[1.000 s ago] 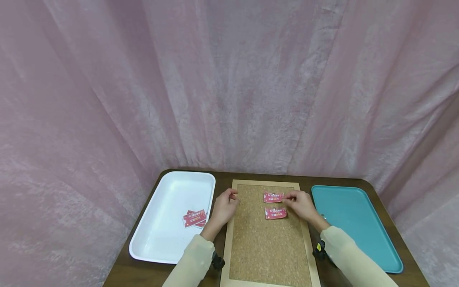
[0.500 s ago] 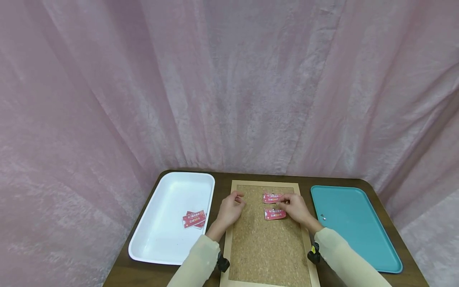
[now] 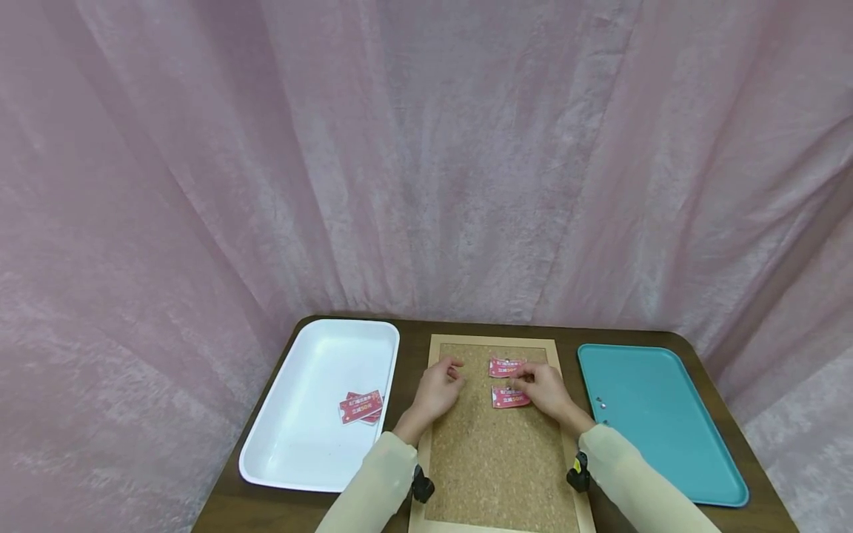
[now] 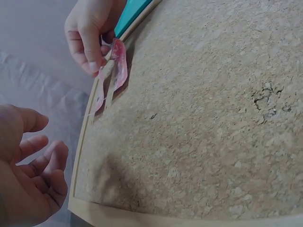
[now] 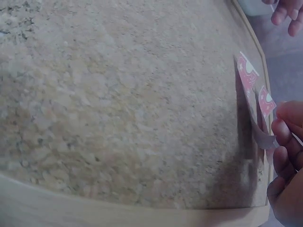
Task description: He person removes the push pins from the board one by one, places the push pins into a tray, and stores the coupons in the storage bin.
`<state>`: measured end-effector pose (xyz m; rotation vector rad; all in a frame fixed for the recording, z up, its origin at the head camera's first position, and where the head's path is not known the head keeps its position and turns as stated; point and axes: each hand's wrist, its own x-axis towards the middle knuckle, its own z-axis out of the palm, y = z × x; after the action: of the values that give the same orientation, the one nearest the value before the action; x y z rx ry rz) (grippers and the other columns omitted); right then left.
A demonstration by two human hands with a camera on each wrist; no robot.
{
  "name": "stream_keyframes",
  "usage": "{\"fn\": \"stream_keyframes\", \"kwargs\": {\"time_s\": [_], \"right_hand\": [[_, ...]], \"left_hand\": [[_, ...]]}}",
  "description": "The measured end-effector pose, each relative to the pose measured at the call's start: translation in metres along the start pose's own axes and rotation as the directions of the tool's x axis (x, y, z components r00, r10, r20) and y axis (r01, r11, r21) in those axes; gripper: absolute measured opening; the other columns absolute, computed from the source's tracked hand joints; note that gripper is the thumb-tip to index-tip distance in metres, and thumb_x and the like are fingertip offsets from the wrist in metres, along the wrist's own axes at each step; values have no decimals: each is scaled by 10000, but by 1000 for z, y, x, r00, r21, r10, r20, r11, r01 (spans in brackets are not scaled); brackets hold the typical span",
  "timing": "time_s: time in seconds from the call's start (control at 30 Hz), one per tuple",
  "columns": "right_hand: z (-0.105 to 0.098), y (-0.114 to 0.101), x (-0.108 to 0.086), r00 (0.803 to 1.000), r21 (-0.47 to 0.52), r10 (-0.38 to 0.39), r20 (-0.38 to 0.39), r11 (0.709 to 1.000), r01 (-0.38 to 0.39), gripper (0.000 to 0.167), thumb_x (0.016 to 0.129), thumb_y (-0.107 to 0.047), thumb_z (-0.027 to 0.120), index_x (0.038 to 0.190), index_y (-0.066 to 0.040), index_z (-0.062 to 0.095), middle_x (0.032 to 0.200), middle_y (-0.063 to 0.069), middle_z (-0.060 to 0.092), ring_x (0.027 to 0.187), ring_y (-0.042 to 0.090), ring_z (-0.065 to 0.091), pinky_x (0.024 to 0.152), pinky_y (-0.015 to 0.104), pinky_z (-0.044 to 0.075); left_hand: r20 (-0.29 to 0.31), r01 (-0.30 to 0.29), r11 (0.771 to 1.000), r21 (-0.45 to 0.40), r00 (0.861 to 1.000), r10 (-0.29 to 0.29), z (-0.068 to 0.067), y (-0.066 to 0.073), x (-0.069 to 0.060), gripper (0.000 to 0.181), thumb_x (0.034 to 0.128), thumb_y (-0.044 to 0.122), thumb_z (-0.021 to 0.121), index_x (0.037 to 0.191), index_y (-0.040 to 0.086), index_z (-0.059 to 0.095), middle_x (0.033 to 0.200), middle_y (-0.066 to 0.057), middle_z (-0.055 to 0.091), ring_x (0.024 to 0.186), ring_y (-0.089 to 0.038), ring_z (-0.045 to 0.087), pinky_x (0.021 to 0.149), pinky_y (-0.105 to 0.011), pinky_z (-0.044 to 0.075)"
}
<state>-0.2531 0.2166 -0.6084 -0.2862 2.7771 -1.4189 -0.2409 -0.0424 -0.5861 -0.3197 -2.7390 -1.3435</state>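
A wood-framed cork board (image 3: pixel 496 466) lies on the table. Near its far right side are two red-and-white coupons, an upper coupon (image 3: pixel 501 368) and a lower coupon (image 3: pixel 508 400), both curling off the cork. My right hand (image 3: pixel 548 389) reaches over them, thumb and forefinger drawn together by the lower coupon's top edge, where a pin showed earlier. Whether anything sits between those fingertips is hidden. Over the board's left edge hovers my left hand (image 3: pixel 436 389); in the left wrist view the left hand (image 4: pixel 33 175) has loosely bent fingers and holds nothing.
To the left stands a white tray (image 3: pixel 293 451) with a few overlapping coupons (image 3: pixel 360 407). A teal tray (image 3: pixel 673 437) lies at right, with small shiny pins (image 3: pixel 602 404) near its left edge. A pink curtain (image 3: pixel 466 185) hangs behind the table.
My right hand has moved left and slightly nearer, from the upper coupon's right edge to the lower coupon's top. My left hand has drifted right over the board.
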Motion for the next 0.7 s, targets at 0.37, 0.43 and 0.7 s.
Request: {"fn": "stream_keyframes", "kwargs": {"time_s": [0.37, 0.43, 0.7], "right_hand": [[7, 5, -1, 1000, -23, -8, -6, 1000, 8, 41, 953, -71, 762, 919, -58, 781, 860, 19, 742, 742, 95, 554, 648, 256, 447], [8, 6, -1, 1000, -29, -4, -6, 1000, 4, 39, 949, -80, 770, 913, -70, 784, 847, 6, 737, 733, 94, 552, 643, 260, 444], [11, 8, 0, 999, -35, 33, -15, 999, -34, 62, 956, -121, 780, 921, -70, 777, 866, -3, 736, 753, 108, 573, 662, 270, 461]], "left_hand": [[88, 18, 1000, 2, 996, -18, 16, 1, -4, 257, 962, 101, 690, 1214, 44, 697, 929, -18, 706, 790, -101, 610, 736, -307, 512], [99, 23, 1000, -2, 995, -23, 19, 1, -5, 263, 964, 102, 692, 1221, 44, 694, 929, -13, 706, 795, -97, 612, 739, -300, 514], [123, 23, 1000, 1, 992, -22, 31, 7, -1, 282, 959, 123, 710, 1228, 40, 691, 912, -2, 701, 806, -89, 622, 722, -284, 523]]}}
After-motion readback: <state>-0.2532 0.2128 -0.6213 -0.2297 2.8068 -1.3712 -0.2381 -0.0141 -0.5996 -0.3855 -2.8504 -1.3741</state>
